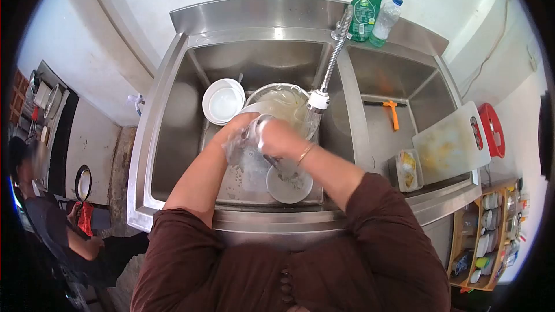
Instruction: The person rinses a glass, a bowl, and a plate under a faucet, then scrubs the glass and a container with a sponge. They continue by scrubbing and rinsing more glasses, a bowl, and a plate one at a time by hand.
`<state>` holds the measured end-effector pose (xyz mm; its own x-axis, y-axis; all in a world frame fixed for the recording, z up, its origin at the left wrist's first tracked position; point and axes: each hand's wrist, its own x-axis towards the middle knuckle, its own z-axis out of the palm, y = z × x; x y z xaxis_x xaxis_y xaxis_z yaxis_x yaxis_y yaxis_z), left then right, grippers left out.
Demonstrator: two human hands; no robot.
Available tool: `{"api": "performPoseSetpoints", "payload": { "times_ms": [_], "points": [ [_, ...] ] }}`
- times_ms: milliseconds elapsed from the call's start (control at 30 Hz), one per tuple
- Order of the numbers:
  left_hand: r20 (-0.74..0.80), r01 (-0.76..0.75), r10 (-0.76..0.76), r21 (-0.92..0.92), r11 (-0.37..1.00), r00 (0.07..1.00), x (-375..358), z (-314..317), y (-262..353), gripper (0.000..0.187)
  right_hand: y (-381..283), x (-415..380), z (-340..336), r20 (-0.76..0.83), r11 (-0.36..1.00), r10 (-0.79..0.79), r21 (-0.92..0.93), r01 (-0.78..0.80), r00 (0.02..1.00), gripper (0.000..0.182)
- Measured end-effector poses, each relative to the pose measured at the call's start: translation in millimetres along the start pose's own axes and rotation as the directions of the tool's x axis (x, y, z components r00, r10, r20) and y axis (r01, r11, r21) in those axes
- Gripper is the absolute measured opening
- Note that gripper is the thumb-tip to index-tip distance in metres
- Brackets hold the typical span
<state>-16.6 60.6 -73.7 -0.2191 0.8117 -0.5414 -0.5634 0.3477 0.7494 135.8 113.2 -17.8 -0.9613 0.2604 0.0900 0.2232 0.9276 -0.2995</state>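
Observation:
My left hand (236, 129) is closed around a clear, shiny, crinkled piece of plastic (233, 149) above the sink basin. Blurred by motion, my right hand (280, 138) presses with bent fingers against the same shiny bundle; exactly what it grips is hidden. Below the right hand sits a white bowl (289, 188) with murky water and bits in it. Behind both hands, a large round bowl (300, 130) holds cloudy water under the tap head (318, 101). A stack of white bowls (224, 102) stands to the left of it.
In the right basin are an orange-handled squeegee (394, 117), a stained cutting board (451, 147) and a plastic tub (410, 171). A green pouch (364, 17) and a bottle (385, 21) stand on the back ledge. Another person (55, 225) is at the left, near a pan (84, 183).

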Motion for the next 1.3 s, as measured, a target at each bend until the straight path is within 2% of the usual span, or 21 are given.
{"api": "performPoseSetpoints", "payload": {
  "times_ms": [67,100,167,300,367,433,467,567,633,667,700,767,800,833,900,967,1033,1067,1167,1233,1300],
  "points": [
    [0.135,0.037,-0.044,0.055,0.998,0.99,-3.2,0.8,-0.7,0.032,22.0,5.1,-24.3,0.136,0.707,-0.12,0.707,-0.012,0.983,0.016],
    [0.136,0.036,-0.043,0.053,0.998,0.99,-14.4,10.5,5.7,0.032,30.7,9.9,-26.4,0.138,0.708,-0.12,0.706,-0.013,0.983,0.016],
    [0.39,0.153,-0.079,-0.162,0.975,0.917,-44.1,33.9,16.1,0.038,46.6,14.8,-19.7,0.156,0.412,0.232,0.879,-0.242,0.96,0.025],
    [0.204,0.021,0.061,-0.378,0.925,0.977,-16.4,40.1,-3.0,0.04,43.5,22.3,-0.2,0.062,0.35,0.571,0.884,-0.311,0.818,0.027],
    [0.219,-0.006,0.092,-0.365,0.931,0.971,-6.4,42.4,-9.4,0.04,21.6,16.4,16.1,-0.687,0.939,0.339,0.287,-0.188,0.643,0.029],
    [0.219,-0.085,0.224,-0.506,0.858,0.95,-9.6,47.1,-14.0,0.04,-6.5,4.3,7.8,-0.747,0.995,0.094,0.083,-0.049,0.658,0.028],
    [0.103,-0.425,0.454,-0.22,0.878,0.885,-13.9,48.1,-15.8,0.037,-15.9,1.5,5.5,-0.723,0.999,-0.003,0.027,0.032,0.691,0.028],
    [0.155,-0.423,0.533,-0.446,0.789,0.832,56.1,-4.1,-47.0,0.034,3.6,17.2,17.8,-0.71,0.994,-0.1,-0.034,0.108,0.697,0.027],
    [-0.058,-0.386,0.399,-0.413,0.825,0.915,20.4,17.2,-13.8,0.044,29.7,37.8,31.8,-0.719,0.979,0.051,0.174,0.108,0.693,0.026],
    [-0.285,-0.458,0.392,-0.225,0.86,0.875,5.2,34.1,-5.8,0.051,12.8,29.8,-6.1,-0.122,0.543,0.663,0.757,-0.362,0.739,0.024],
    [-0.495,-0.47,0.398,-0.025,0.882,0.773,-7.0,49.7,-3.3,0.059,21.6,34.4,5.7,-0.119,0.542,0.663,0.757,-0.364,0.739,0.024],
    [-0.558,-0.55,0.454,-0.005,0.835,0.694,-11.8,63.5,-6.4,0.068,48.4,45.1,42.1,-0.013,0.164,0.702,0.976,-0.144,0.712,0.024],
    [-0.599,-0.536,0.577,0.272,0.799,0.555,-7.3,63.7,-8.0,0.067,50.5,39.7,48.4,-0.177,0.667,0.587,0.659,-0.348,0.79,0.024],
    [-0.581,-0.463,0.702,0.53,0.71,0.412,-4.6,65.0,-7.3,0.066,40.5,36.1,53.8,-0.178,0.663,0.593,0.661,-0.351,0.785,0.024],
    [-0.594,-0.484,0.602,0.369,0.793,0.533,-6.4,62.3,1.2,0.068,12.6,37.7,62.8,-0.166,0.192,0.813,0.981,0.013,0.558,0.039],
    [-0.556,-0.547,0.703,0.453,0.704,0.444,-14.0,63.1,3.3,0.067,13.1,35.6,55.7,-0.11,0.158,0.809,0.987,-0.033,0.578,0.039],
    [-0.472,-0.631,0.762,0.439,0.64,0.444,-29.1,73.3,3.5,0.066,29.0,35.7,42.9,0.347,-0.648,0.414,0.761,0.005,0.841,0.039],
    [-0.394,-0.646,0.796,0.467,0.604,0.46,-30.6,73.5,3.1,0.065,32.2,26.3,23.7,0.458,-0.734,0.293,0.67,-0.109,0.839,0.039],
    [-0.298,-0.711,0.835,0.438,0.551,0.463,-29.5,73.1,10.0,0.055,44.1,36.3,39.4,0.36,-0.747,0.171,0.654,-0.118,0.917,0.035],
    [-0.29,-0.61,0.574,-0.045,0.791,0.765,-33.7,60.5,27.4,0.04,23.0,34.4,40.6,0.284,-0.732,0.23,0.68,-0.027,0.931,0.031],
    [-0.385,-0.58,0.507,-0.096,0.809,0.771,-11.3,37.6,16.5,0.028,-10.8,28.2,53.2,-0.176,0.242,0.723,0.97,-0.007,0.669,0.034]
  ]
}}
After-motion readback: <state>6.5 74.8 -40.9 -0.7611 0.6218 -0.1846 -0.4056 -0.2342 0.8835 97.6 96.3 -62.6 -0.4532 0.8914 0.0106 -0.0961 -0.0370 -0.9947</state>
